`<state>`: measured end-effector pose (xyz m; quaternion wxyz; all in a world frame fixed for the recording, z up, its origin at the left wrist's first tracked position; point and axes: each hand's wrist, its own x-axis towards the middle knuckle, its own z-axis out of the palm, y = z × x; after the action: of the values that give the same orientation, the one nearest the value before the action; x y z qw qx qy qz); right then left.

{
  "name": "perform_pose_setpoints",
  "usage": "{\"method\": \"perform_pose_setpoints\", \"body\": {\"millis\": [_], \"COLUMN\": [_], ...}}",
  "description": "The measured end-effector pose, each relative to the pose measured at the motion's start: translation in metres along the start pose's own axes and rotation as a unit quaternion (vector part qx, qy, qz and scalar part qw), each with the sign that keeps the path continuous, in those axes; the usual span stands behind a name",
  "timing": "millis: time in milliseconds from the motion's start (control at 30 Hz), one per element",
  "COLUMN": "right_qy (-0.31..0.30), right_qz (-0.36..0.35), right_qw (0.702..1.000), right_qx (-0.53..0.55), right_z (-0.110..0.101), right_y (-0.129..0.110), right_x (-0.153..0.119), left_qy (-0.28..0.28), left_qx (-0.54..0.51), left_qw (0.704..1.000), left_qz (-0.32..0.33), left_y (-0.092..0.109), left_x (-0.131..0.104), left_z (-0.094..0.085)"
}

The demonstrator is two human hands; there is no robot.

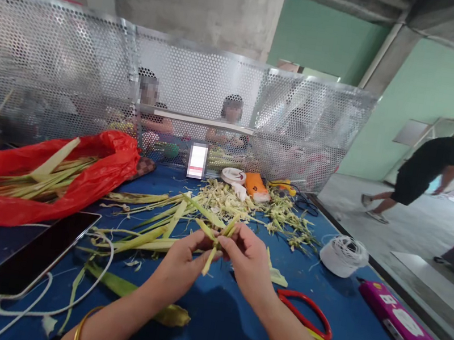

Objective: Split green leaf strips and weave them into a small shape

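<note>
Between my two hands is a small piece of folded, crossed corn husk strips, pale yellow-green, held above the blue table. My left hand pinches it from the left, thumb and fingers closed at the lower part. My right hand grips the same piece from the right near its middle, with the thumb on top. Strip ends stick out upward and one hangs down below the fingers. Long husk strips lie behind and left of my left hand. Near my right forearm are red-handled scissors, partly covered.
A red plastic bag with husks and a tablet with white cable lie left. Husk scraps, a phone and tape are behind. White string and a purple box stand right. A person walks beyond.
</note>
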<state>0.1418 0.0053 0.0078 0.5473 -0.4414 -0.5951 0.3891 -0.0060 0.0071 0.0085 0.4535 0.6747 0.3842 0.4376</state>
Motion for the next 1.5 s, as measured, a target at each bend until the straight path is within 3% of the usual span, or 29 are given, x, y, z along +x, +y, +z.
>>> {"method": "perform_pose_setpoints", "body": {"millis": [200,333,433,533,667,833,1000,1100,1233,1300,1400,1500], "right_qy": [-0.098,-0.183,-0.206,-0.182,-0.078,-0.036,-0.006,0.041,0.065,0.064,0.065,0.022], "right_qz": [0.039,0.080,0.099,0.096,0.035,-0.044,-0.035,0.036,0.202,0.239,0.190,0.116], "right_qw": [0.993,0.971,0.950,0.961,0.996,0.985,0.996,0.998,0.949,0.926,0.949,0.983], "right_qx": [0.043,0.132,0.212,0.183,0.012,-0.160,-0.087,0.017,0.234,0.285,0.242,0.143], "right_z": [0.006,-0.002,-0.005,0.000,0.006,0.001,0.000,0.007,0.017,0.018,0.015,0.009], "right_y": [-0.005,-0.011,-0.012,-0.005,0.008,0.006,0.003,0.005,0.007,0.006,0.003,0.000], "right_x": [-0.003,0.001,0.003,0.002,0.000,-0.002,-0.003,-0.004,-0.005,-0.004,-0.003,-0.003], "left_qy": [0.058,0.072,0.067,0.044,0.026,-0.041,-0.082,-0.080,-0.071,-0.057,-0.053,-0.080], "left_qx": [0.059,-0.008,-0.065,-0.062,-0.006,0.056,0.181,0.198,0.121,0.061,-0.035,-0.125], "left_qw": [0.996,0.993,0.986,0.988,0.996,0.996,0.980,0.977,0.990,0.996,0.996,0.982], "left_qz": [-0.017,-0.093,-0.137,-0.133,-0.086,-0.050,-0.019,-0.015,-0.015,-0.026,-0.061,-0.119], "left_y": [0.003,0.002,0.000,-0.004,-0.008,0.000,0.002,-0.001,-0.010,-0.014,-0.013,-0.005], "left_x": [-0.005,-0.003,0.000,0.000,-0.003,-0.006,-0.012,-0.014,-0.014,-0.014,-0.014,-0.014], "left_z": [0.000,-0.002,-0.001,0.001,0.006,0.009,0.010,0.013,0.021,0.024,0.024,0.020]}}
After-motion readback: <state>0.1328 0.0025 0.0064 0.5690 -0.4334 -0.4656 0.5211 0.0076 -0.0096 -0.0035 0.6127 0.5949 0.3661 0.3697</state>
